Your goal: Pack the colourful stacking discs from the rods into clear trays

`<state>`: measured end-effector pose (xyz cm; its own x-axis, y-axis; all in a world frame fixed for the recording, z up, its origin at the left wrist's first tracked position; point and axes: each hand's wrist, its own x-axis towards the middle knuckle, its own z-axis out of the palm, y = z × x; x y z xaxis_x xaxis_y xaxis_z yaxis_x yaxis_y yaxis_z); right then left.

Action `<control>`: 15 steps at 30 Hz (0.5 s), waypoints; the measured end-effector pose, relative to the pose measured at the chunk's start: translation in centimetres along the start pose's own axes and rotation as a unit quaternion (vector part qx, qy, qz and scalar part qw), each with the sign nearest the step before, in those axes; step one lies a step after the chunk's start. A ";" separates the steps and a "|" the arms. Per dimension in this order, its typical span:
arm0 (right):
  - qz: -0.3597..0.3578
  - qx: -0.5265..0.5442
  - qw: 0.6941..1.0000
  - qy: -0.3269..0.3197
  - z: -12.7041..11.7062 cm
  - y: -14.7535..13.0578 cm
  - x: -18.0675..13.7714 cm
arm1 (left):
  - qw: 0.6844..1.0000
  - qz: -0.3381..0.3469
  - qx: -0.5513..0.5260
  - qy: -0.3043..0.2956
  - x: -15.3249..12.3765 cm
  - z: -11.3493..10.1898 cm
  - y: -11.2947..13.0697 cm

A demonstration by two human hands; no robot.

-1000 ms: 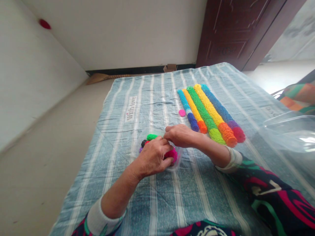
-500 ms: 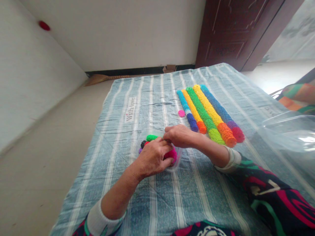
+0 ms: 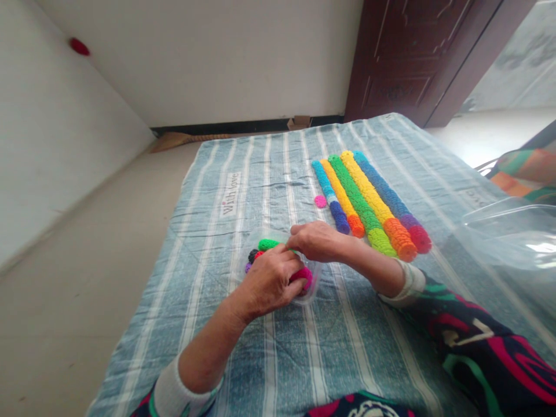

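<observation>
Still, left fingers clasp the pink roll; right fingers stay curled, grip unclear.

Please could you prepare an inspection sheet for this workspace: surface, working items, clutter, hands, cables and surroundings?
Surface: blue-and-white striped cloth, lightly wrinkled.
Job's things: five multicoloured rows of round, textured pieces, side by side; one small pink disc beside them; clear plastic container holding green, black, red, purple and pink pieces.
Clutter: larger clear plastic tub near the right edge.
Hands: left hand over the container, thumb against pink; right hand at the left's fingers; fingertip grip hidden.
Cables: nothing seen.
Surroundings: dark-red panelled door, pale wall, brown broom-like object on the floor.
</observation>
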<state>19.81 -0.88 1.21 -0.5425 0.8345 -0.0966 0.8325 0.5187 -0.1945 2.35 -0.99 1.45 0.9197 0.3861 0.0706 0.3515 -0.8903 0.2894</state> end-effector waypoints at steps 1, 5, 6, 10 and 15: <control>-0.003 0.001 1.000 0.004 0.1 0.1 0.0 | 1.000 0.000 0.004 0.003 0.0 0.0 0.0; -0.008 0.003 1.000 0.020 0.7 0.3 0.3 | 1.000 -0.009 0.027 0.012 -0.3 0.4 0.3; -0.009 0.002 1.000 0.021 0.7 0.3 0.3 | 0.999 -0.012 0.031 0.017 -0.3 0.5 0.3; -0.009 -0.002 1.000 0.027 0.7 0.1 0.3 | 0.997 -0.025 0.047 0.048 -0.7 0.9 0.6; -0.002 0.007 0.999 0.038 0.5 -0.1 0.2 | 0.996 -0.043 0.051 0.051 -1.0 1.0 1.1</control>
<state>19.56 -0.91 0.69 -0.5346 0.8448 -0.0210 0.8289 0.5194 -0.2080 2.01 -2.54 0.78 0.8648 0.4800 0.1475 0.4491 -0.8707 0.2004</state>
